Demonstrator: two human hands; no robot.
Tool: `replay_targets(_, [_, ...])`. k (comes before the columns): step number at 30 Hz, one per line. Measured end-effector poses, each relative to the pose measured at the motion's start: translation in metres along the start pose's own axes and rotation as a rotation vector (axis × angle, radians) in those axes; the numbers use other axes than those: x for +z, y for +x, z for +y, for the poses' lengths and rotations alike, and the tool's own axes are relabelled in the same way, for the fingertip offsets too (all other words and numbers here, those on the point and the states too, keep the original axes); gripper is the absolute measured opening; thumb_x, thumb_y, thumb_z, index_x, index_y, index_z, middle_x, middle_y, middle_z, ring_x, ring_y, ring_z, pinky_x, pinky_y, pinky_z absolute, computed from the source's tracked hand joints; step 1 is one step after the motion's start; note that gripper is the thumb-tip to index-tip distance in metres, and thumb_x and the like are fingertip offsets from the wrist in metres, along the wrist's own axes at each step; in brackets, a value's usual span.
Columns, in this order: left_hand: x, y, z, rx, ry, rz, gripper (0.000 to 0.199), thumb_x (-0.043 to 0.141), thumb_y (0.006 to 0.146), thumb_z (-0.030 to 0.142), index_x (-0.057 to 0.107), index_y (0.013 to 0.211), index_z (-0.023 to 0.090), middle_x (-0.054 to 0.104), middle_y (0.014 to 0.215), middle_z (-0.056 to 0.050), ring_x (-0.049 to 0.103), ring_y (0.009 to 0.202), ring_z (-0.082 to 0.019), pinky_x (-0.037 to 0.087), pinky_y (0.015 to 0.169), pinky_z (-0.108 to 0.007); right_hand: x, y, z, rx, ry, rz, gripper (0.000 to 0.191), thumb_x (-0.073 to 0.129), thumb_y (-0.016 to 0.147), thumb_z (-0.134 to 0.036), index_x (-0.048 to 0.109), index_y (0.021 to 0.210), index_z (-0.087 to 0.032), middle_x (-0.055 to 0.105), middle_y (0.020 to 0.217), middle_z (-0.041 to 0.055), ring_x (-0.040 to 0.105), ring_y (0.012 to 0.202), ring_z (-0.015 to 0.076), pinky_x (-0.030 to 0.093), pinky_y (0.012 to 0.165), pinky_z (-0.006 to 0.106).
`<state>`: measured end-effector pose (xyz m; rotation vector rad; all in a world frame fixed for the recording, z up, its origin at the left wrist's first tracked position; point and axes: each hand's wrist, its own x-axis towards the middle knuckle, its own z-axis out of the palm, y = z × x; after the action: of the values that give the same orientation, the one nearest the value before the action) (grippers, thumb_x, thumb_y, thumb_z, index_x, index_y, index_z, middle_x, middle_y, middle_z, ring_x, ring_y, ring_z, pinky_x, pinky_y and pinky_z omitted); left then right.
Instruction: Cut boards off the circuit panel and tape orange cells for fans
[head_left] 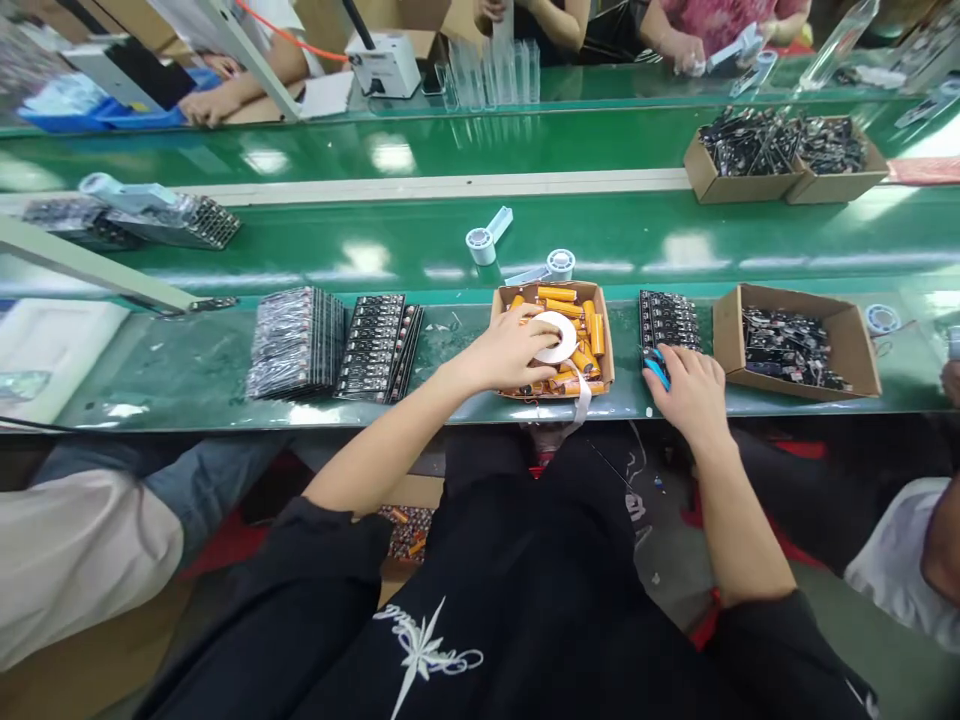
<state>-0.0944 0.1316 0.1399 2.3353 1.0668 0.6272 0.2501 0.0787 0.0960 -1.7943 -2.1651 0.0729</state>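
Observation:
My left hand (504,352) has its fingers on a roll of white tape (551,322), with a loose strip of tape hanging over the table's front edge. The roll rests above a cardboard box (609,372) full of orange cylindrical batteries (559,294). Further right, my right hand (694,395) is closed around blue-handled cutters (655,372); their jaws are hard to make out. Just beyond that hand lies a panel of black circuit boards (667,312), partly covered by the fingers.
Stacked circuit board panels (296,340) stand on the left. A box of small boards (795,390) sits at right. Pale blue fan housings (481,245) lie behind the battery box, on the green conveyor (360,225). Co-workers sit opposite and at both sides.

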Motion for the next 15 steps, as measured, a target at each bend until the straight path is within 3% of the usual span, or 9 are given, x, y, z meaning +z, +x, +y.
replay_targets(3, [-0.002, -0.009, -0.013, 0.03, 0.041, -0.018, 0.02, 0.073, 0.085, 0.024, 0.079, 0.103, 0.02, 0.079, 0.12, -0.014, 0.057, 0.138, -0.038, 0.031, 0.13, -0.067, 0.009, 0.015, -0.023, 0.055, 0.025, 0.16, 0.052, 0.049, 0.111, -0.051, 0.068, 0.145, -0.018, 0.056, 0.161, 0.0221, 0.05, 0.146, 0.0446, 0.032, 0.125, 0.069])
replay_targets(6, [-0.001, -0.019, 0.004, 0.06, 0.038, 0.116, 0.022, 0.06, 0.097, 0.022, 0.075, 0.113, 0.017, 0.076, 0.124, -0.018, 0.058, 0.14, -0.038, 0.03, 0.131, -0.071, 0.001, 0.005, -0.063, -0.002, 0.335, 0.277, 0.058, 0.048, 0.11, -0.059, 0.063, 0.149, -0.02, 0.06, 0.153, 0.0227, 0.062, 0.127, 0.0387, 0.049, 0.112, 0.06])
replay_targets(8, [-0.003, -0.034, 0.019, 0.044, 0.049, 0.21, 0.026, 0.058, 0.102, 0.028, 0.071, 0.121, 0.016, 0.074, 0.132, -0.018, 0.047, 0.153, -0.041, 0.024, 0.134, -0.073, -0.008, -0.005, -0.095, -0.115, 0.557, 0.13, 0.056, 0.056, 0.108, -0.062, 0.066, 0.144, -0.02, 0.071, 0.132, 0.0186, 0.069, 0.098, 0.0306, 0.058, 0.094, 0.048])
replay_targets(10, [-0.01, -0.052, 0.028, 0.022, 0.083, 0.252, 0.031, 0.062, 0.102, 0.035, 0.07, 0.126, 0.017, 0.073, 0.134, -0.016, 0.037, 0.161, -0.044, 0.017, 0.137, -0.075, -0.016, -0.013, -0.124, -0.225, 0.689, -0.114, 0.04, 0.061, 0.109, -0.057, 0.078, 0.116, -0.021, 0.076, 0.095, 0.0091, 0.065, 0.073, 0.0231, 0.056, 0.074, 0.037])
replay_targets(12, [-0.02, -0.072, 0.025, -0.008, 0.123, 0.294, 0.035, 0.068, 0.099, 0.039, 0.071, 0.127, 0.018, 0.074, 0.133, -0.013, 0.039, 0.161, -0.044, 0.012, 0.138, -0.077, -0.022, -0.02, -0.143, -0.377, 0.782, -0.341, 0.043, 0.059, 0.113, -0.05, 0.077, 0.085, -0.022, 0.068, 0.069, 0.0025, 0.06, 0.061, 0.0186, 0.049, 0.064, 0.031])
replay_targets(13, [-0.025, -0.082, 0.02, -0.029, 0.137, 0.33, 0.034, 0.069, 0.099, 0.038, 0.071, 0.127, 0.02, 0.074, 0.132, -0.012, 0.043, 0.158, -0.043, 0.011, 0.138, -0.077, -0.023, -0.022, -0.148, -0.485, 0.821, -0.449, 0.047, 0.058, 0.114, -0.047, 0.076, 0.079, -0.022, 0.066, 0.065, 0.0015, 0.061, 0.06, 0.0174, 0.048, 0.062, 0.03])
replay_targets(15, [-0.032, -0.103, 0.007, -0.07, 0.161, 0.425, 0.028, 0.068, 0.1, 0.033, 0.073, 0.126, 0.025, 0.076, 0.129, -0.008, 0.054, 0.15, -0.038, 0.012, 0.14, -0.076, -0.026, -0.021, -0.148, -0.701, 0.842, -0.616, 0.042, 0.062, 0.113, -0.048, 0.08, 0.086, -0.022, 0.074, 0.074, 0.0023, 0.069, 0.067, 0.0176, 0.052, 0.065, 0.029])
